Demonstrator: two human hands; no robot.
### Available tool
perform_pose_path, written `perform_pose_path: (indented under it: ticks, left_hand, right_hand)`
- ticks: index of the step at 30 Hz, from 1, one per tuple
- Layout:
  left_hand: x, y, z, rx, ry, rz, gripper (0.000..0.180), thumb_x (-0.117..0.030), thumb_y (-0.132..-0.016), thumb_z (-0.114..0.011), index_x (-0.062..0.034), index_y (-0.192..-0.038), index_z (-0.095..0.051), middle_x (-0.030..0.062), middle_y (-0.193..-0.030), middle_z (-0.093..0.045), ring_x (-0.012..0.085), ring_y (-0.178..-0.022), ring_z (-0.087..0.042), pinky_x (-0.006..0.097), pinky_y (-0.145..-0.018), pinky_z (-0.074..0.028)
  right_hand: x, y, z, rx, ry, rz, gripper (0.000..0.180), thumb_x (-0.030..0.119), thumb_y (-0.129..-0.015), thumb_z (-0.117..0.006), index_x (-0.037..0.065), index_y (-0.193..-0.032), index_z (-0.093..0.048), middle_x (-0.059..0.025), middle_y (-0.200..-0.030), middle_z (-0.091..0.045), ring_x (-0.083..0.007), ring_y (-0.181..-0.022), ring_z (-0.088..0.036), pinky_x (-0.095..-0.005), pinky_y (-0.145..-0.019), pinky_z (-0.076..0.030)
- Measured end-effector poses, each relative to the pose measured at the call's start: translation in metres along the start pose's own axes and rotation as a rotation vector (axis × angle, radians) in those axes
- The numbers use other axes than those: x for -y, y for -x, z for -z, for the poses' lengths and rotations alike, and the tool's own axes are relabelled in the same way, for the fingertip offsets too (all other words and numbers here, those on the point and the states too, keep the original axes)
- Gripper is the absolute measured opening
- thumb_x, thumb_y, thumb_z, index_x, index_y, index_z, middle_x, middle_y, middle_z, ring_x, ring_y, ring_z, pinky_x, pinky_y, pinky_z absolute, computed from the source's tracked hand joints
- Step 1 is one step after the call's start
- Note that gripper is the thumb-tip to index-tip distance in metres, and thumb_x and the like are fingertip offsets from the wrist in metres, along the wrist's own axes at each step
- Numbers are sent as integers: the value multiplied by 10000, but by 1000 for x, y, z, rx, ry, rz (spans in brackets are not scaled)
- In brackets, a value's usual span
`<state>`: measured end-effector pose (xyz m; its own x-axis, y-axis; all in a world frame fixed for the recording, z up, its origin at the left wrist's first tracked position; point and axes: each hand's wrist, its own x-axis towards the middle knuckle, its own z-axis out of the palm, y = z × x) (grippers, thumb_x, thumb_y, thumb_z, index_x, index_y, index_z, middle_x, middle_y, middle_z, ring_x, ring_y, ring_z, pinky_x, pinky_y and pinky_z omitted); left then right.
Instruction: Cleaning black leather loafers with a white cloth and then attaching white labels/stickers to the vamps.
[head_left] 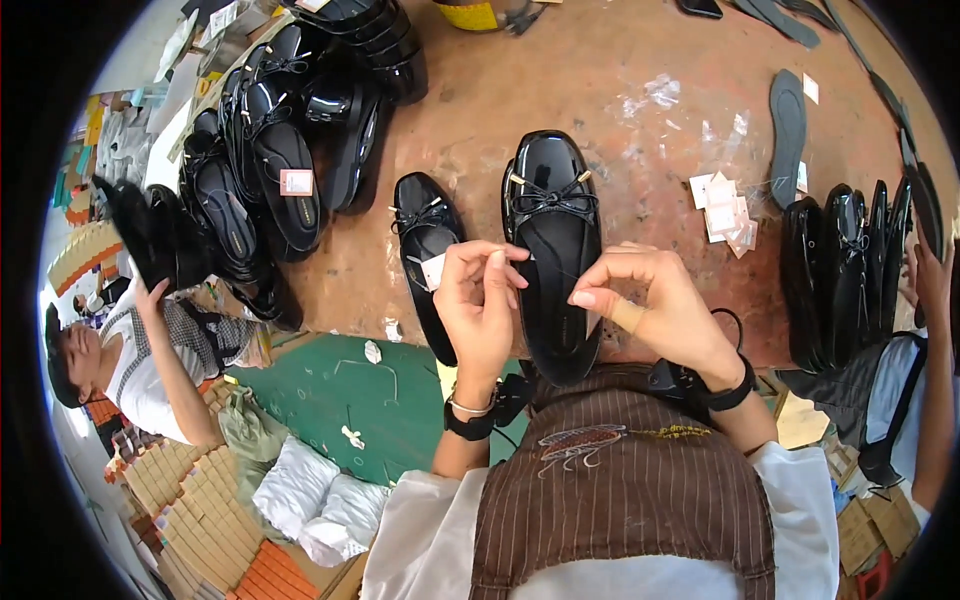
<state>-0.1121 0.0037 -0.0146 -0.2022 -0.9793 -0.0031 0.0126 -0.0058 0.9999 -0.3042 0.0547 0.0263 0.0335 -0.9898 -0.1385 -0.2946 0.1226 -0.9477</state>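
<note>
Now the left hand (480, 300) pinches a small white paper tag (434, 270) in its fingers. The right hand (655, 305), fingers curled closed, touches a glossy black bow-trimmed flat shoe (553, 230) on the reddish tabletop (620, 110).

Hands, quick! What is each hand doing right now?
Left hand: fingers pinched shut on a small white tag.
Right hand: fingertips pinched together over the black patent shoe; what it holds cannot be told.

A glossy black ballet flat with a bow (553, 250) lies toe-away on the reddish-brown worktop (620, 110). The left hand (478, 305) pinches a small white tag (433, 270) just left of it, while the right hand (660, 305) curls over its right edge, a bandage on one finger. A matching flat (425, 235) lies just left; a stack of white tags (725, 212) sits to its right.
</note>
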Motion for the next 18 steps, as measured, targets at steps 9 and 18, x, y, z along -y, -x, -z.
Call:
perform_pose_path:
  ticks: [9,18]
  left_hand:
    - [-14,-1,6,111,4,182,162,19,-969,-572,64,-1086,-674,97,-946,-630,137,-784,-637,251,-645,-560]
    - [-16,1,3,145,-6,241,355,59,-897,-668,55,-1245,-601,94,-932,-706,127,-799,-671,243,-724,-569]
  right_hand:
    - [-9,-16,-12,-161,-29,63,135,77,-819,-723,53,-949,-750,-104,-831,-720,-255,-793,-650,-361,-720,-509]
    - [-17,-18,-22,-291,68,209,85,153,-796,-732,73,-822,-738,-49,-794,-644,-260,-811,-621,-386,-732,-419]
